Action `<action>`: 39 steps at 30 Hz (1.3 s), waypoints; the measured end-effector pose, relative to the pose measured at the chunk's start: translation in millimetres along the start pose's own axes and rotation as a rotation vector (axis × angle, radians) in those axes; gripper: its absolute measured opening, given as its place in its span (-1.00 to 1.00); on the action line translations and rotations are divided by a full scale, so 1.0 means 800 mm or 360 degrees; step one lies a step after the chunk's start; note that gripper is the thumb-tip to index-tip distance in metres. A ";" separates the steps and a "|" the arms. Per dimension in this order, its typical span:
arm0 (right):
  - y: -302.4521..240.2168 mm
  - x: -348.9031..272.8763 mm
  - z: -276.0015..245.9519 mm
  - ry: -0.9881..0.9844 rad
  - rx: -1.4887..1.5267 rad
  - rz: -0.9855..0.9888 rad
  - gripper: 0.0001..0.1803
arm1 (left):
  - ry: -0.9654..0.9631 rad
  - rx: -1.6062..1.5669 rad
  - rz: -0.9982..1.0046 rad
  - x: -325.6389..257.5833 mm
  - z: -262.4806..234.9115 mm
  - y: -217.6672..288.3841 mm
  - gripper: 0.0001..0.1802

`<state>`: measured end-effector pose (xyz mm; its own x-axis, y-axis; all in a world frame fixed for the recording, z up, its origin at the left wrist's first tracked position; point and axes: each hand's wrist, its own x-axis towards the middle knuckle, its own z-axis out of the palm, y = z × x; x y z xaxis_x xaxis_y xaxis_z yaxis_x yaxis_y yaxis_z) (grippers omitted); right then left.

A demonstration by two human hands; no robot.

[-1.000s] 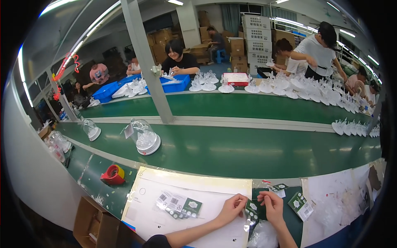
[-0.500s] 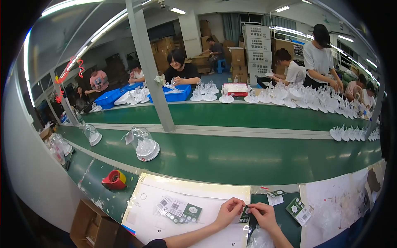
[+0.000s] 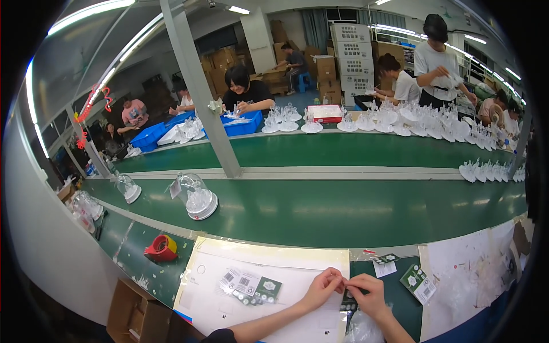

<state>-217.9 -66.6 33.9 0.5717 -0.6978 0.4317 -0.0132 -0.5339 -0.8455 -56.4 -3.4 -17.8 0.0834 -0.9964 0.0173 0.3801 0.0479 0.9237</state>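
Note:
Just right of the white paper board's middle, my left hand (image 3: 325,290) and my right hand (image 3: 369,296) meet fingertip to fingertip. Both are closed in a pinch at the top of a small dark green packet (image 3: 347,301), which shows below the fingers. Most of its upper edge is hidden by them. To the left, several green-and-white packets with printed labels (image 3: 251,284) lie overlapping on the white board (image 3: 211,308). Right of my right hand rest a green-and-white packet (image 3: 418,284) and another small card (image 3: 386,267). Crumpled clear plastic (image 3: 364,328) bulges beneath my right wrist.
A red tape dispenser (image 3: 161,248) stands left of the board, above an open cardboard box (image 3: 134,311). Beyond, a clear dome with a white base (image 3: 200,197) sits on the green belt (image 3: 343,211). People work across the belt beside rows of white figurines (image 3: 394,120).
My hands and the green packet appear slightly further right, still pinched together. The whole view has shifted a little. Across the belt, the standing person has raised one hand.

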 end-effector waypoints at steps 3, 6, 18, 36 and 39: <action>-0.001 -0.002 0.001 0.0068 0.0013 -0.0012 -0.80 | -0.0127 0.0144 -0.0022 -0.003 0.001 -0.003 -0.90; -0.005 -0.003 0.000 0.0031 -0.0058 -0.0092 -0.82 | -0.0086 0.0094 0.0024 -0.005 0.003 -0.005 -0.89; -0.002 0.014 0.002 -0.0003 -0.0060 0.0060 -0.84 | 0.0142 0.0224 -0.0048 0.007 0.001 0.029 -0.77; -0.001 -0.003 -0.005 0.0023 -0.0177 0.0115 -0.90 | -0.0042 0.0230 -0.0078 -0.003 0.021 0.021 -0.92; -0.004 0.006 0.021 -0.0106 -0.0005 0.0134 -0.87 | 0.0040 0.0244 -0.0072 -0.015 -0.005 0.030 -0.92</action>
<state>-201.0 -60.5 33.5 0.6216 -0.7071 0.3370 -0.0660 -0.4760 -0.8770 -44.7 9.9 3.1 0.0931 -0.9951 -0.0335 0.2389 -0.0103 0.9710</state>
